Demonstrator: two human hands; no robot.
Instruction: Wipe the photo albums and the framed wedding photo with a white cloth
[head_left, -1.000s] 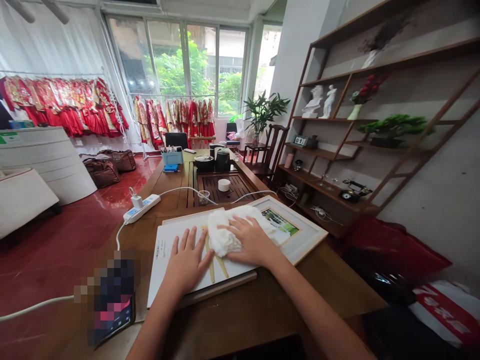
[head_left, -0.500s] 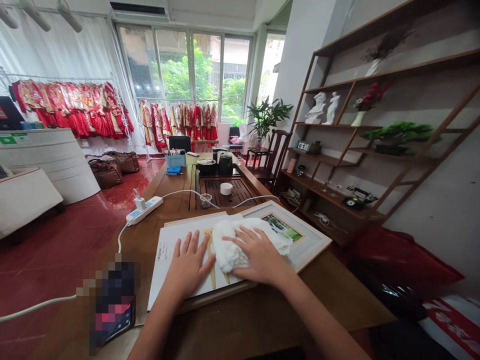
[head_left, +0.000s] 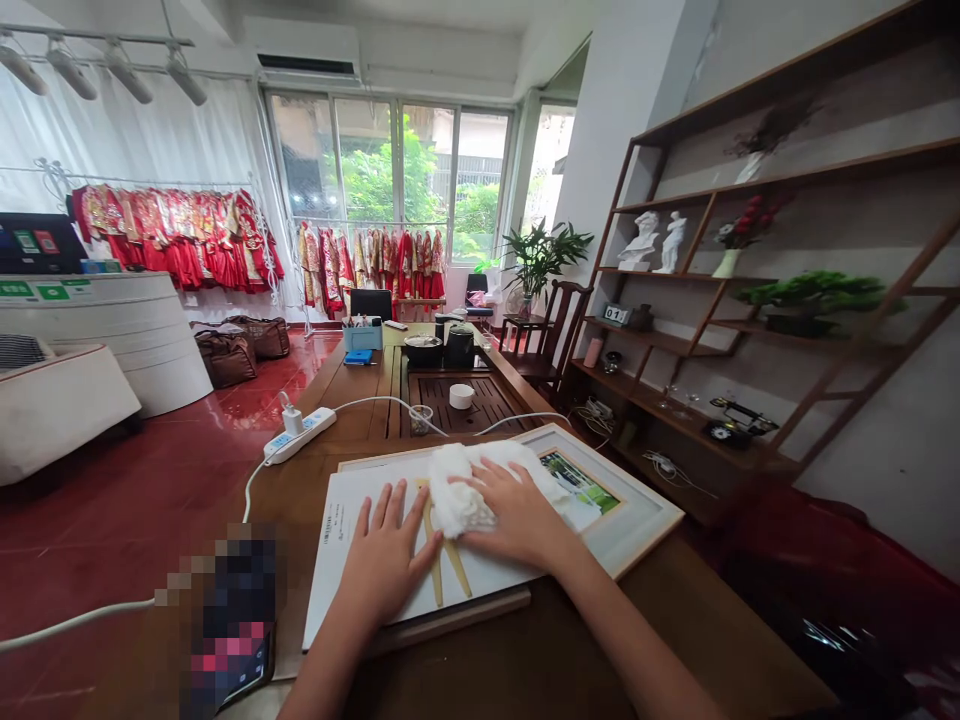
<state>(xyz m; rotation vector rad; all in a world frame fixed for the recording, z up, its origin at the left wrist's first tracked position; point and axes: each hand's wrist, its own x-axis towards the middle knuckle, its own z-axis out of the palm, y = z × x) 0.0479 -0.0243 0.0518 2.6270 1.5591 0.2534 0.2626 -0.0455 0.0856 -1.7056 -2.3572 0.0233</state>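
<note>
My left hand [head_left: 385, 548] lies flat with fingers spread on a white board [head_left: 334, 560] printed with a barcode. Its fingertips and thumb are beside a tan tool with two tapering legs [head_left: 455, 568]; a white fluffy wad [head_left: 448, 495] hides part of its upper end, so I cannot tell its kind. On that wad rests my right hand [head_left: 517, 510], fingers apart and slightly bent over it. Under the wad's far side, a pale-framed picture [head_left: 645, 520] overlaps the board's right side.
A phone, partly blurred out [head_left: 240, 620], lies left on the wooden table [head_left: 600, 640]. Beyond are a power strip [head_left: 300, 435] with its cable, a white cup [head_left: 460, 397] on a slatted tea tray [head_left: 495, 405], and a kettle [head_left: 459, 347]. Shelves [head_left: 675, 345] stand to the right.
The view has tilted up a little. The wad under my right hand has shifted slightly, and more of the tan tool's legs shows. My left hand stays flat on the board.
</note>
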